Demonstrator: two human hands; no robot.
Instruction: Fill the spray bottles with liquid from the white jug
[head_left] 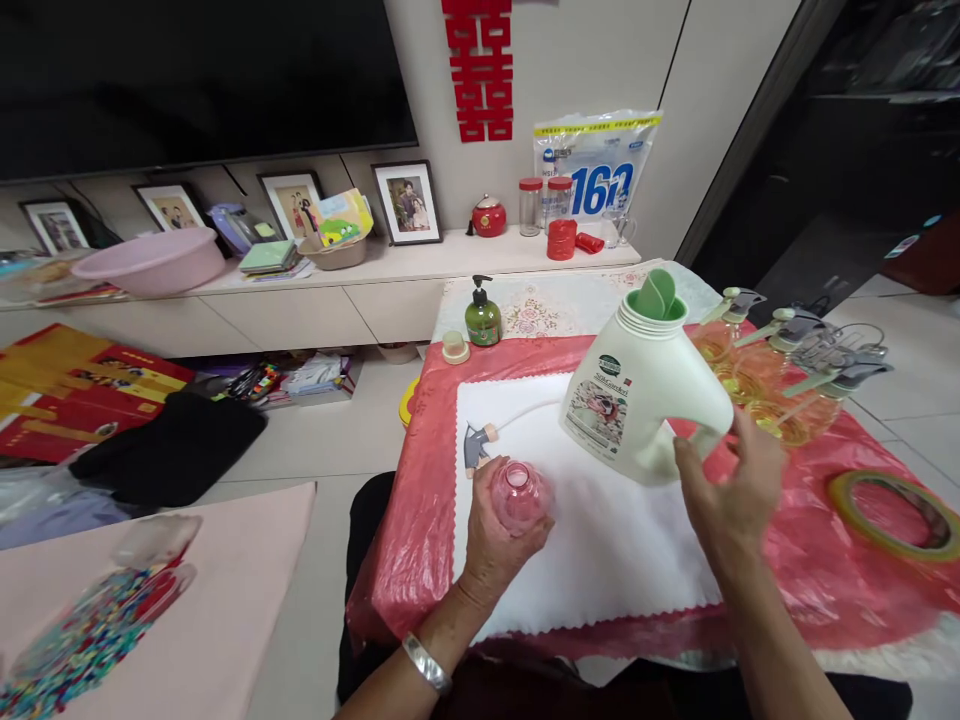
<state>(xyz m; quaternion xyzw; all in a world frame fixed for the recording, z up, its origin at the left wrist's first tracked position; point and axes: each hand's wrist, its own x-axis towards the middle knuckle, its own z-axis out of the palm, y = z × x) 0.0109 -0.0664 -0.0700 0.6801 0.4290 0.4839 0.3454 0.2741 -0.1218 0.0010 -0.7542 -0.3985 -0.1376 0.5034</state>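
Pink bottle (520,492): small, clear, standing on the white cloth (600,570) near the front of the counter (825,575). The left hand (495,540) is closed around it.
White jug (637,405): green spout, tilted, just right of the bottle. The right hand (731,490) is spread open at its handle; contact cannot be told.
Spray head (478,443) with tube: lies on the cloth behind the bottle.
Amber spray bottles (757,385) and tape roll (896,510): counter's right side.

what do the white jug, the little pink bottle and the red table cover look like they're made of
White jug: probably opaque plastic, with a soft satin sheen and a moulded handle. Pink bottle: see-through, tinted and glossy; it could be clear plastic or glass, and the look does not settle which. Red table cover: seemingly a thin plastic sheet, going by its shiny crinkles.
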